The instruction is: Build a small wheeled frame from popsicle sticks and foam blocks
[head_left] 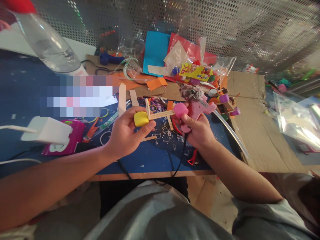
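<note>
Between the thumb and fingers of my left hand (125, 135) is a yellow foam-like block (140, 119), joined to a small wooden-stick frame (162, 115). One short stick rises upright beside the block. At the frame's other end sits a pink rounded piece (180, 110), touching the fingertips of my right hand (201, 131). That hand is closed around a pink hot glue gun (200, 108). A long translucent glue stick (231, 133) extends from its back, and a black cord hangs below. Grey fluffy material (191, 91) lies at its front end.
A clear bottle with a red cap (50, 43) leans in at the upper left. A white plug (46, 130) sits on a magenta box. Coloured paper (156, 51), a yellow packet (196, 71) and scraps lie behind my hands. Cardboard (265, 133) covers the right side.
</note>
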Motion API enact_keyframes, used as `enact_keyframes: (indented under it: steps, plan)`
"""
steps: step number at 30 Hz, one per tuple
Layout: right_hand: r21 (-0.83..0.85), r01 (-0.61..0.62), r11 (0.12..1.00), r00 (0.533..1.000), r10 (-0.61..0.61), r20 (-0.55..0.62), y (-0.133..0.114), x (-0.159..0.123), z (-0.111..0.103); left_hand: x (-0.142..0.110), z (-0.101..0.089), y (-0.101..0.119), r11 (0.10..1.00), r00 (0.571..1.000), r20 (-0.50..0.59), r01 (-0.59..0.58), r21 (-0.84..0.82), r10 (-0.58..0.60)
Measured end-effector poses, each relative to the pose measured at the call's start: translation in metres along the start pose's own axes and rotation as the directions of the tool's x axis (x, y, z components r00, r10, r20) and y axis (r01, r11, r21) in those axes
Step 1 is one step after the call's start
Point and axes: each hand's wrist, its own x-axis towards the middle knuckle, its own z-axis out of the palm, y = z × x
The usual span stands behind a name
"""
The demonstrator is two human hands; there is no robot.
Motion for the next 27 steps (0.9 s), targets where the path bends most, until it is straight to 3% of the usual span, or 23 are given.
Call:
enact_keyframes:
  steps: [6,18,27]
  plan:
    - [-0.063,0.003,0.998,1.000,-0.002,0.017,0.003,-0.004,0.000,0.003,-0.003,0.006,0.964,0.982,-0.057,-0.166,0.206,0.181]
    - [-0.120,0.027,0.992,0.997,-0.017,0.081,0.005,-0.009,-0.007,0.001,-0.008,0.005,0.937,0.969,-0.011,-0.237,0.258,0.248]
    - [-0.174,0.077,0.982,0.987,-0.050,0.155,0.019,-0.007,-0.033,-0.003,-0.006,0.009,0.960,0.980,-0.020,-0.190,0.205,0.199]
